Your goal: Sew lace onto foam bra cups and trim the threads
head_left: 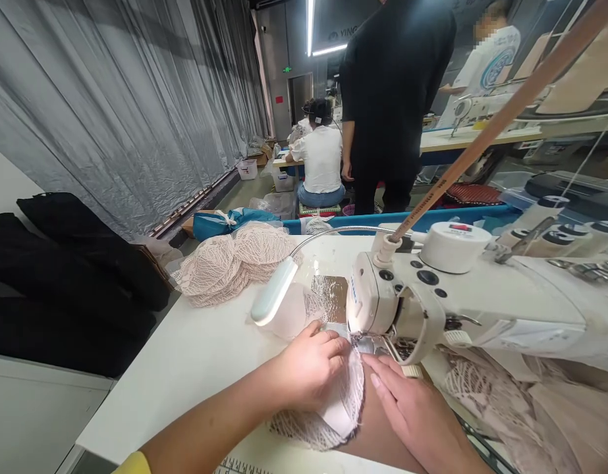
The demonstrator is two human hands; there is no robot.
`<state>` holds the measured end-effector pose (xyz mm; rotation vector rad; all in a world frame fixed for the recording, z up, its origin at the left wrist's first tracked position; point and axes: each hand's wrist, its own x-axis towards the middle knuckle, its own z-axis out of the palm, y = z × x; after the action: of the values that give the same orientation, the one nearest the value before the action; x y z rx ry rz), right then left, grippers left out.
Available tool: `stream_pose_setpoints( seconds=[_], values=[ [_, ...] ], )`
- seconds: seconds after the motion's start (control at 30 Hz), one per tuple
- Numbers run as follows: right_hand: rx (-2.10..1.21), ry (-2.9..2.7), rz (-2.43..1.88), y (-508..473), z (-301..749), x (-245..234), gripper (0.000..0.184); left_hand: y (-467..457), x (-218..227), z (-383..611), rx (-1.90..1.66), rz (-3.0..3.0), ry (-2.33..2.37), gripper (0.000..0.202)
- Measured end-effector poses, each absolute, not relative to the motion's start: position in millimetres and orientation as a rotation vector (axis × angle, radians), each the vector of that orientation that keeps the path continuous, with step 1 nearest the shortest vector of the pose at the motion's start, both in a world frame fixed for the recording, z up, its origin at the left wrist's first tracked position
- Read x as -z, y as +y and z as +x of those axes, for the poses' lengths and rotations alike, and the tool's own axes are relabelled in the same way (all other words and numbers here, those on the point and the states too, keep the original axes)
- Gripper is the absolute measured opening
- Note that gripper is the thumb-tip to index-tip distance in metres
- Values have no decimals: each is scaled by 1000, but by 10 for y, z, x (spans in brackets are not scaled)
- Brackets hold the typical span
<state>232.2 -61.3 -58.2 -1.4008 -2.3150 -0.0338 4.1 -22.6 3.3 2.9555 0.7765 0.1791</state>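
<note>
In the head view my left hand [313,368] has its fingers curled down onto a beige lace piece with a white lining [340,418], shaped like a bra cup, and grips it near its upper edge. The sewing machine's head [375,296] stands just beyond, with its needle area partly hidden. My right hand [412,401] lies flat, fingers stretched out, by the right edge of the lace. Beneath that hand spreads smooth brown material [377,434]. A second pale cup piece [294,309] rests past my left hand, under the lamp.
Stacked lace cups [219,266] lie at the table's far left. A gooseneck lamp [274,293] arches over the white table [185,368]. Beige lace fabric [506,401] is heaped at right, near thread spools [545,217]. A person in black [397,99] stands ahead; others work beyond.
</note>
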Motion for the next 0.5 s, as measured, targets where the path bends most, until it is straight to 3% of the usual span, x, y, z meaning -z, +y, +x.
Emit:
stream_pose_setpoints(
  seconds=[0.5],
  values=[
    [-81,-2348,-1320,-682,2253,636,41,-336,96,58,-350,2885,828,27]
  ],
)
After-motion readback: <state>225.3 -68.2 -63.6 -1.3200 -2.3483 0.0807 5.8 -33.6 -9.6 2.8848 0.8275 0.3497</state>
